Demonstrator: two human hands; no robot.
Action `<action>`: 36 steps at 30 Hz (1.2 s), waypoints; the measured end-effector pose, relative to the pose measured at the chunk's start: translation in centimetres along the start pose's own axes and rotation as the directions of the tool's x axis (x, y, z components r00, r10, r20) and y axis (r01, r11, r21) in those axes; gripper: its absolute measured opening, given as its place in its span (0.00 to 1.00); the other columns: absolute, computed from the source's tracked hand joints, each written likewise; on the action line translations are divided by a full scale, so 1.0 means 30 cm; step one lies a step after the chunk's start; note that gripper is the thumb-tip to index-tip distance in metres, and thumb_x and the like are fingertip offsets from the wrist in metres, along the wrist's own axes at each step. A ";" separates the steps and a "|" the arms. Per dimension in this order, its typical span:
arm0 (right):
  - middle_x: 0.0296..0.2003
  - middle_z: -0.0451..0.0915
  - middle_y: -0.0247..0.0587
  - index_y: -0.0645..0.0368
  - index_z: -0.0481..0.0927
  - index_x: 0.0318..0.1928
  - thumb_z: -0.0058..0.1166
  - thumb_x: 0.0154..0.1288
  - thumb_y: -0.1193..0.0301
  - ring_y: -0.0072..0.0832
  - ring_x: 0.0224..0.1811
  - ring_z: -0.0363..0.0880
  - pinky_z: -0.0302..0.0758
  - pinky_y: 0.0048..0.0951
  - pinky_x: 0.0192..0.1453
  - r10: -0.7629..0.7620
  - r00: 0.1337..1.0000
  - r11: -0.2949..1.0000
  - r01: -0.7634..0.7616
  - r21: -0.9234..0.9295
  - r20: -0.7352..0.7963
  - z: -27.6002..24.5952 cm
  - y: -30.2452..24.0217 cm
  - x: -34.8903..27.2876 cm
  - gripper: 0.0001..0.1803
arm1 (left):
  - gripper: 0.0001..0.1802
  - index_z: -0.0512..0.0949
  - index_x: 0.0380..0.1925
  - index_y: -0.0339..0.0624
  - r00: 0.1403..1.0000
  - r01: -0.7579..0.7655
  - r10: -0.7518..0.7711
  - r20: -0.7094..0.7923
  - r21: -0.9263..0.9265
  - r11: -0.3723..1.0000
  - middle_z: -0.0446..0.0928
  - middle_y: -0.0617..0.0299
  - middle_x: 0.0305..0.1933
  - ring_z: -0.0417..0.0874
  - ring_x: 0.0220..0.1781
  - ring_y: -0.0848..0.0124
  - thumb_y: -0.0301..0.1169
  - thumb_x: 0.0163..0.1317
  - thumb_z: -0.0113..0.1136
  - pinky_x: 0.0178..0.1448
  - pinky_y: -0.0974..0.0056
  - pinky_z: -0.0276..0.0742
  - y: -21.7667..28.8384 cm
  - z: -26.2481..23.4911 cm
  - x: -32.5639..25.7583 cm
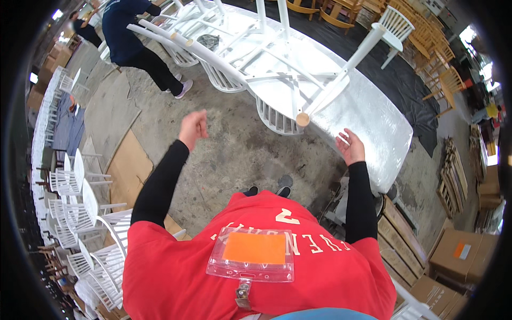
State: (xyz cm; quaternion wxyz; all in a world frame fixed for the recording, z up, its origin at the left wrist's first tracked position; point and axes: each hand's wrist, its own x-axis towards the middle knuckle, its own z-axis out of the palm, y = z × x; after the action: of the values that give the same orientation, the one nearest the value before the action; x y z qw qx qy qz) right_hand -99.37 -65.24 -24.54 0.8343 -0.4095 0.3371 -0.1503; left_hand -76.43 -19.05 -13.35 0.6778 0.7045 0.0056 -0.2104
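My left hand point(194, 130) hangs in the air over the concrete floor, its fingers loosely bent and holding nothing. On the other side, my right hand point(351, 146) is empty too, palm turned up with fingers apart, close to the near edge of a long table point(376, 120) with a shiny, film-like covering. White chairs lie upturned on that table with their legs in the air. The closest white chair point(321, 96) has a leg with a bare wood end pointing toward me, between my two hands. Its slatted back point(276, 114) hangs below the table edge.
A co-worker in dark clothes point(133, 40) stands at the table's far left. White spindle-back chairs point(80, 186) crowd my left beside flat cardboard point(128, 160). Wooden boards point(400, 240) and cardboard boxes point(464, 256) are at my right. Wooden chairs point(445, 88) stand at the back right.
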 end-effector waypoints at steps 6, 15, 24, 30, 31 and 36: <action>0.49 0.80 0.47 0.59 0.71 0.62 0.55 0.71 0.62 0.38 0.47 0.83 0.81 0.38 0.48 -0.037 0.995 0.999 0.035 -0.024 -0.095 0.142 -0.086 0.407 0.23 | 0.30 0.66 0.64 0.48 0.974 -0.208 0.217 -0.062 0.128 0.970 0.75 0.58 0.57 0.80 0.58 0.63 0.44 0.67 0.63 0.55 0.52 0.78 0.329 0.007 0.213; 0.37 0.82 0.51 0.59 0.67 0.63 0.51 0.72 0.52 0.39 0.23 0.83 0.79 0.40 0.21 -0.052 0.942 0.983 0.106 0.148 -0.332 0.277 -0.028 0.782 0.29 | 0.28 0.70 0.67 0.52 0.952 -0.004 0.031 0.304 -0.088 0.996 0.64 0.56 0.70 0.70 0.70 0.53 0.47 0.70 0.60 0.66 0.45 0.72 0.380 0.112 0.654; 0.27 0.84 0.54 0.78 0.75 0.44 0.53 0.70 0.56 0.37 0.17 0.83 0.74 0.32 0.15 -0.248 0.843 0.965 0.173 -0.197 -0.477 0.390 -0.085 0.770 0.28 | 0.25 0.71 0.57 0.36 0.982 -0.015 0.052 0.179 -0.199 0.980 0.66 0.37 0.70 0.68 0.73 0.49 0.45 0.73 0.57 0.72 0.47 0.70 0.343 0.081 0.715; 0.28 0.84 0.54 0.74 0.76 0.45 0.56 0.69 0.56 0.38 0.18 0.83 0.71 0.32 0.14 -0.198 0.867 0.976 0.130 -0.174 -0.458 0.424 -0.099 0.822 0.26 | 0.20 0.73 0.53 0.40 0.984 -0.009 0.048 0.170 -0.220 0.975 0.68 0.38 0.68 0.70 0.71 0.50 0.43 0.72 0.58 0.72 0.46 0.71 0.373 0.042 0.680; 0.27 0.83 0.53 0.75 0.76 0.46 0.56 0.69 0.58 0.39 0.18 0.83 0.73 0.33 0.14 -0.190 0.863 0.977 0.122 -0.173 -0.469 0.427 -0.091 0.827 0.26 | 0.19 0.73 0.52 0.41 0.983 -0.015 0.056 0.174 -0.228 0.974 0.68 0.39 0.68 0.71 0.71 0.50 0.43 0.72 0.58 0.72 0.46 0.71 0.370 0.036 0.677; 0.30 0.83 0.55 0.73 0.73 0.43 0.57 0.69 0.55 0.39 0.19 0.82 0.67 0.32 0.14 -0.201 0.846 0.975 0.124 -0.185 -0.494 0.387 -0.104 0.793 0.26 | 0.18 0.72 0.53 0.41 0.974 0.003 0.050 0.219 -0.237 0.971 0.69 0.42 0.67 0.72 0.69 0.51 0.41 0.72 0.58 0.73 0.45 0.70 0.387 0.080 0.681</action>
State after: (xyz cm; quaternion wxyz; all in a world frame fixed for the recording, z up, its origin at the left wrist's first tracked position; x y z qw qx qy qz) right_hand -74.03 -72.96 -27.48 0.6674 -0.4423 0.5196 -0.2983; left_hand -55.09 -27.95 -8.50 0.7555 0.5908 -0.0540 -0.2781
